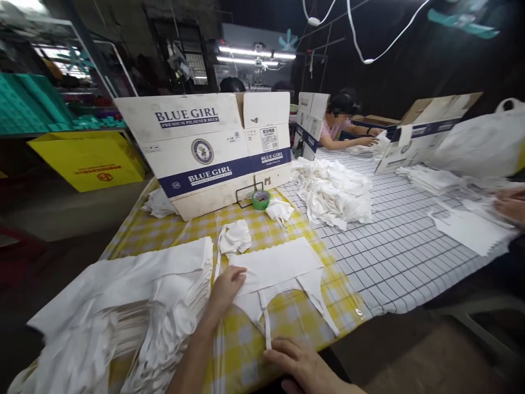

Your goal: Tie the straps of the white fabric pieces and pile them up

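Note:
A white strappy garment piece, which looks like a camisole, lies flat on the yellow checked cloth with its scalloped edge away from me. My left hand rests on its left side, fingers stretched over the fabric. Close to the table's front edge, my right hand has its fingertips at the end of the narrow white strap, which runs straight toward me; the pinch is partly hidden. To the left is a thick stack of similar white pieces, straps hanging down. A small crumpled white piece sits just beyond the garment.
A cardboard partition stands behind, with green tape in front of it. Crumpled white fabric is heaped on the white grid cloth. A co-worker handles fabric at the back; another person's hand is at right.

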{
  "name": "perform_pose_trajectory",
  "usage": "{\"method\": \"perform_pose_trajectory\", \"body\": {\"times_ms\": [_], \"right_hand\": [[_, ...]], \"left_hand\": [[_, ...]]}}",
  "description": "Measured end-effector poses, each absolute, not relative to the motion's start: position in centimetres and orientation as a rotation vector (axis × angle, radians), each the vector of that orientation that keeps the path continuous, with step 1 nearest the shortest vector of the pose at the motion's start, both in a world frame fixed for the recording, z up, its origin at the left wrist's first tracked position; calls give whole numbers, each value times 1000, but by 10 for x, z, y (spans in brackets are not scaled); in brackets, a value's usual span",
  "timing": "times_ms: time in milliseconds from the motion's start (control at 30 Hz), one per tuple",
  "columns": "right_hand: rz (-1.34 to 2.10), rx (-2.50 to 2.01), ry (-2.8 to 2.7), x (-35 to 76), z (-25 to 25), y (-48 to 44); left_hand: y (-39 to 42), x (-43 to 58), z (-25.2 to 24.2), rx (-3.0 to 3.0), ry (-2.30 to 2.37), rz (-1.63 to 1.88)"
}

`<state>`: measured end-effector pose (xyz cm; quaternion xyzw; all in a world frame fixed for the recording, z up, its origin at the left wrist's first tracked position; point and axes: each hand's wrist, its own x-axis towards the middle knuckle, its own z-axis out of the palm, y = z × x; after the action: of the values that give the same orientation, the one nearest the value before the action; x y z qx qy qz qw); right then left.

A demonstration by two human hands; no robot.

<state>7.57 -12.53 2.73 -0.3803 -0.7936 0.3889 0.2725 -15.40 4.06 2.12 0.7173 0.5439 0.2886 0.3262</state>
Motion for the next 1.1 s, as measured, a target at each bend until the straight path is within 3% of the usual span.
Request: {"method": "perform_pose_trajectory", "body": {"times_ms": [167,233,333,567,867,1100], "right_hand": [[431,-1642,-1883,131,40,-47],[357,-2065,-1647,159,43,-1],[408,-2278,-1510,185,40,59],[497,-2317,-1560,179,16,93],[300,-2311,-1648,182,13,83],[146,-2267,-1715,173,-1,38]], "left_hand": [[61,-145,10,1938,2240,614],[66,-137,10,1888,2408,461],[73,-130,14,1747,2524,313],[84,-144,15,1813,2305,169],[80,-134,15,1813,2323,505],[32,-138,-5,1980,2106,722]]}}
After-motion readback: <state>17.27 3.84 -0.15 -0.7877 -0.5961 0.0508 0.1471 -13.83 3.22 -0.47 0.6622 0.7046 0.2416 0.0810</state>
